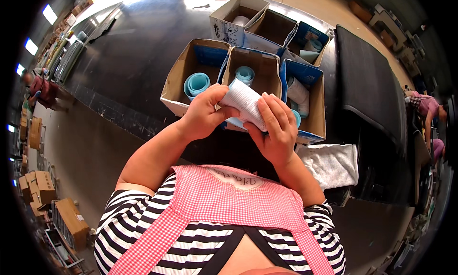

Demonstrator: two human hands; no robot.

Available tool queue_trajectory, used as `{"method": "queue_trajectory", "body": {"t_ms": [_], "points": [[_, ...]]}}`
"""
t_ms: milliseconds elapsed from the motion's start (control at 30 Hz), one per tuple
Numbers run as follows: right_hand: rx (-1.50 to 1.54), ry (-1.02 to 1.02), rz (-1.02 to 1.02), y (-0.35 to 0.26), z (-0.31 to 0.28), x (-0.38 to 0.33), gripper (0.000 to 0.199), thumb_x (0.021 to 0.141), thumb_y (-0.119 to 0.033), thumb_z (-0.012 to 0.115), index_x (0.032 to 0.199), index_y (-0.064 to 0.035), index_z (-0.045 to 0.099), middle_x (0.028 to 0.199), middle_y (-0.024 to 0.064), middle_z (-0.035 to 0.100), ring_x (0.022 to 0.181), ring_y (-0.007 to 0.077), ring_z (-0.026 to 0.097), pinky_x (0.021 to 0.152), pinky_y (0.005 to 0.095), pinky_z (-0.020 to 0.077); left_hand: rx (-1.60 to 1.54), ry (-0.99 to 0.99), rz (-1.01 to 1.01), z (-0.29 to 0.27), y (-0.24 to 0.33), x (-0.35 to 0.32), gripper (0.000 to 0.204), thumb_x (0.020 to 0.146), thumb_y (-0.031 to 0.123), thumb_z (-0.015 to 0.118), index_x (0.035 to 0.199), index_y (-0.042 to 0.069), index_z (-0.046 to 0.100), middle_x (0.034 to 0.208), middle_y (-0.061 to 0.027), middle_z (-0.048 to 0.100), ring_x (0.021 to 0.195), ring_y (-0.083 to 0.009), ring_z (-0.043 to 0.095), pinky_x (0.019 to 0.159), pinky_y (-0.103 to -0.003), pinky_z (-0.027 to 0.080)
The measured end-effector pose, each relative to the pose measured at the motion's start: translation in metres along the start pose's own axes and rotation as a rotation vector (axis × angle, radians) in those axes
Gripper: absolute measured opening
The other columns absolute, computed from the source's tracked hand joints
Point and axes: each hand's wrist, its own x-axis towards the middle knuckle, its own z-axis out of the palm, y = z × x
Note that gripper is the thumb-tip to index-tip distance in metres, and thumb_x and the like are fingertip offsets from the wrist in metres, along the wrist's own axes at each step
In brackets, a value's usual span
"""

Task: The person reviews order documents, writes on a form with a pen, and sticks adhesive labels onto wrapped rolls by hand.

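Between my two hands I hold a rolled sheet (244, 102), white with fine grey print outside and pale blue at its end. My left hand (204, 111) grips its upper left end with thumb and fingers. Around the lower right end, my right hand (275, 127) has its fingers laid over the top and its thumb below. Just beyond stand open cardboard boxes. A light blue roll (197, 84) is upright in the left box (172, 81), another blue roll (244, 74) in the middle box (260, 59), and white printed rolls (298, 94) in the right box (317, 115).
More open boxes (228, 30) stand behind on the dark table (143, 41). A folded white cloth (330, 165) lies at the near right, beside a thick black mat (369, 79). People work at far left (45, 89) and far right (424, 105). Cartons (71, 217) stand on the left floor.
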Motion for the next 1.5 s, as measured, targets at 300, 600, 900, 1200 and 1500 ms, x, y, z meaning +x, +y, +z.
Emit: {"method": "queue_trajectory", "body": {"t_ms": [300,600,900,1200,1500], "points": [[0.243,-0.071,0.192,0.000,0.004,-0.003,0.044,0.073,-0.016,0.079,0.114,-0.0046,0.066,0.110,0.0160,0.067,0.098,0.0295,0.065,0.084,0.0361,0.0519,-0.016,0.105,-0.124,0.007,0.000,-0.002,0.024,0.082,0.021,0.073,0.089,0.000,0.062,0.081,-0.0087,0.055,0.077,-0.0179,0.053,0.071,-0.031,0.044],[0.644,-0.138,0.549,0.017,-0.001,-0.008,0.018,0.090,-0.015,0.065,0.102,-0.0036,0.071,0.106,0.0138,0.069,0.097,0.0251,0.065,0.084,0.0319,0.0500,0.418,0.037,0.065,0.003,0.013,0.011,0.020,0.076,0.017,0.074,0.085,0.003,0.062,0.083,-0.0068,0.058,0.083,-0.0244,0.053,0.081,-0.035,0.040],[1.494,0.470,1.140,0.107,-0.081,-0.031,0.021,0.095,-0.026,0.058,0.102,-0.0068,0.063,0.089,0.0036,0.068,0.076,0.0142,0.065,0.060,0.0265,0.0544,0.865,-0.120,0.310,-0.020,-0.014,0.062,0.015,0.072,0.012,0.073,0.085,0.010,0.065,0.087,-0.0011,0.062,0.096,-0.0241,0.054,0.093,-0.038,0.038],[1.333,0.842,1.137,0.092,-0.127,-0.067,0.030,0.097,-0.025,0.054,0.119,-0.0041,0.056,0.121,0.0108,0.061,0.107,0.0271,0.062,0.094,0.0432,0.0528,1.145,-0.576,0.179,0.022,-0.065,0.066,0.012,0.068,0.014,0.075,0.078,0.008,0.071,0.089,-0.0033,0.062,0.096,-0.0241,0.055,0.088,-0.036,0.046],[1.106,0.805,0.914,0.041,-0.087,-0.041,0.039,0.097,-0.029,0.055,0.119,0.0035,0.052,0.118,0.0174,0.060,0.109,0.0289,0.061,0.099,0.0418,0.0496,0.517,-0.390,0.037,0.003,-0.002,0.029,0.022,0.077,0.019,0.074,0.095,0.006,0.071,0.096,-0.0067,0.064,0.094,-0.0243,0.060,0.084,-0.035,0.047]]}}
